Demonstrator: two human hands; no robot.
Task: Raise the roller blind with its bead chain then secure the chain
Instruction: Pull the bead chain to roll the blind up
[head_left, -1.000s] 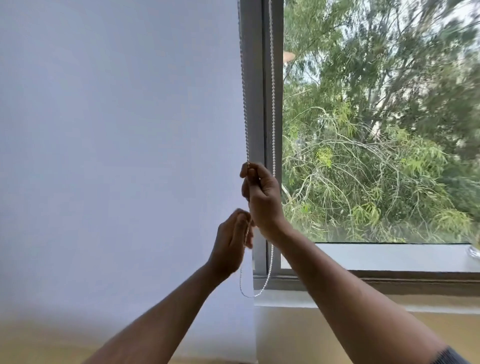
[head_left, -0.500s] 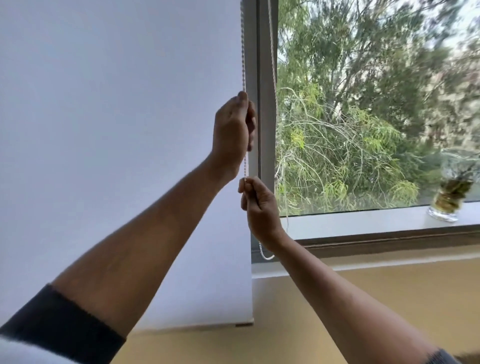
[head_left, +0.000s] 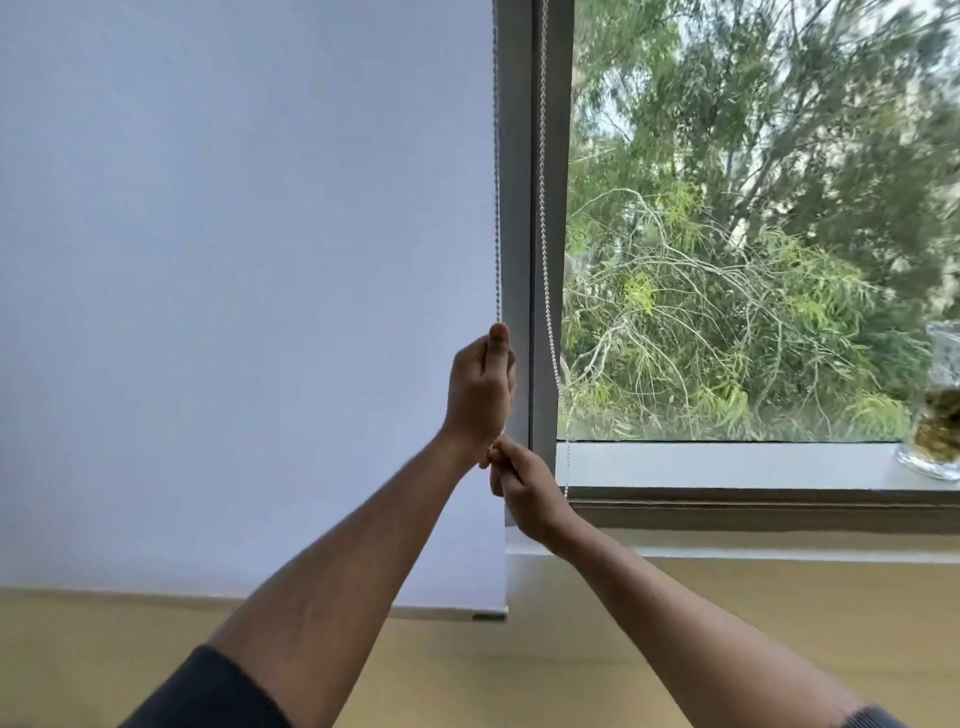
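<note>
The top of the blind and the roller are cut off above the picture, and so is the top of the bead chain. Where the chain passes through my hands it is hidden, and its bottom loop is out of sight behind my right wrist. A glass jar far to the right of my hands is blurred and cut by the edge; I cannot make out what is in it.

My left hand is the upper one, closed in a fist around the near strand of the chain, thumb tip at the top where the strand enters. My right hand sits directly below, touching the left wrist, fingers curled shut on the same strand.

The near strand rises straight up from my left fist along the right edge of the blind. The far strand hangs just right of my hands, in front of the grey window frame, and drops past my right hand.

The white blind fills everything left of my hands; its bottom bar hangs below them, in front of a yellow wall. To the right, the bare pane shows green trees above a white sill.
</note>
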